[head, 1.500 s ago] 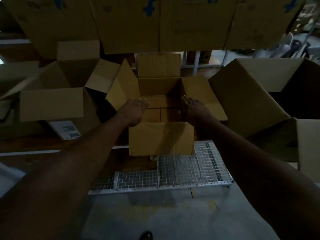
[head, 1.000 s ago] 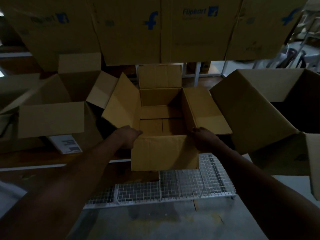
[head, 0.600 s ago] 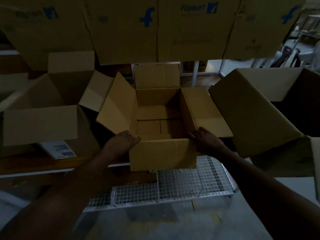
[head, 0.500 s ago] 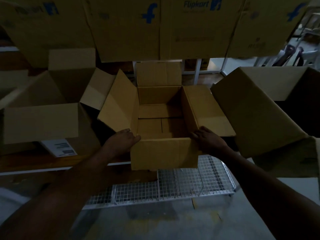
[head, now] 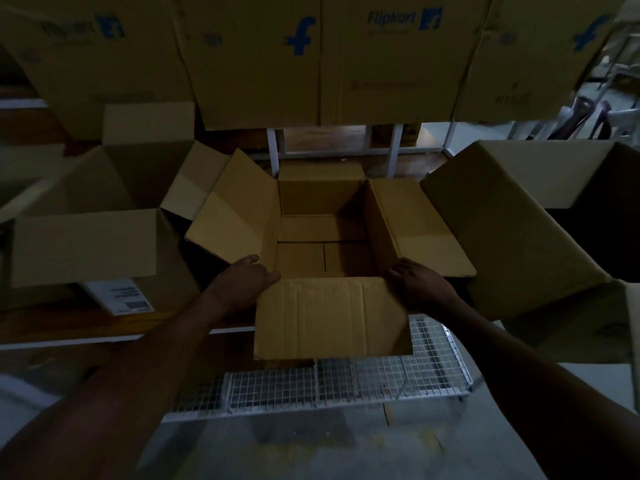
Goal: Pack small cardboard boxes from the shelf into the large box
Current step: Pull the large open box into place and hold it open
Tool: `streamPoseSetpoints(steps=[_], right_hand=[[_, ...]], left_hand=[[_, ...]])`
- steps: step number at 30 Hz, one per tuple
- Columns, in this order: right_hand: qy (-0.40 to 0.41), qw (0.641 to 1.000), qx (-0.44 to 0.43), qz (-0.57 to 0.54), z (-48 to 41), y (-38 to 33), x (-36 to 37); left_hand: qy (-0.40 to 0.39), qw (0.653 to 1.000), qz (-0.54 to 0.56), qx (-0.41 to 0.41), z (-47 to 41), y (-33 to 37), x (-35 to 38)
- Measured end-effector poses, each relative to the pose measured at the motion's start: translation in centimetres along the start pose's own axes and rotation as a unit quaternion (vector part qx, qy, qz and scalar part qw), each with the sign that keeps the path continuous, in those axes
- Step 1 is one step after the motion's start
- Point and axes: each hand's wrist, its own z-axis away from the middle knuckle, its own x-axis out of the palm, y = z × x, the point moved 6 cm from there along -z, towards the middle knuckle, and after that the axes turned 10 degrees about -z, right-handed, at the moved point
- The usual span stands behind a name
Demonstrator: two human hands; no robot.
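An open cardboard box [head: 332, 317] stands in the middle of the shelf edge, its four flaps spread and its inside bare. My left hand [head: 244, 280] rests on the box's near-left corner, beside the front flap. On the near-right corner lies my right hand [head: 420, 284]. Both hands press against the box's sides with fingers curled over the rim. The front flap hangs down toward me.
An open box [head: 83, 247] with a white label sits to the left, and a bigger open box [head: 519, 237] to the right. Printed cartons [head: 256, 64] hang across the top. A white wire-mesh rack [head: 322, 386] lies below the shelf edge.
My hands drew back from inside the box to its near corners and settled there. The box slid slightly toward me and the view shifted a little.
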Motion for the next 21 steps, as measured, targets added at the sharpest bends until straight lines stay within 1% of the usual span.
streamPoseSetpoints(steps=[5,11,13,16,19,21], right_hand=[[0.008,1.0,0.011,0.013,1.1,0.9,-1.5],[0.028,1.0,0.01,0.004,3.1,2.0,-4.0],[0.04,0.999,0.008,0.006,3.7,2.3,-5.7],[0.057,0.998,0.003,0.022,4.7,2.3,-8.8],[0.08,0.996,0.016,0.044,6.6,2.5,-12.5],[0.099,0.993,0.028,0.05,7.7,2.8,-15.3]], left_hand=[[0.051,0.998,0.023,-0.015,0.3,-0.1,-1.8],[0.059,0.997,0.025,-0.042,1.1,-0.2,-6.3],[0.05,0.997,0.022,-0.06,1.3,-0.3,-8.4],[0.008,0.997,0.007,-0.078,1.6,-0.6,-12.1],[0.004,0.996,-0.034,-0.083,2.2,-1.0,-17.0],[0.016,0.995,-0.045,-0.093,2.6,-1.3,-20.5]])
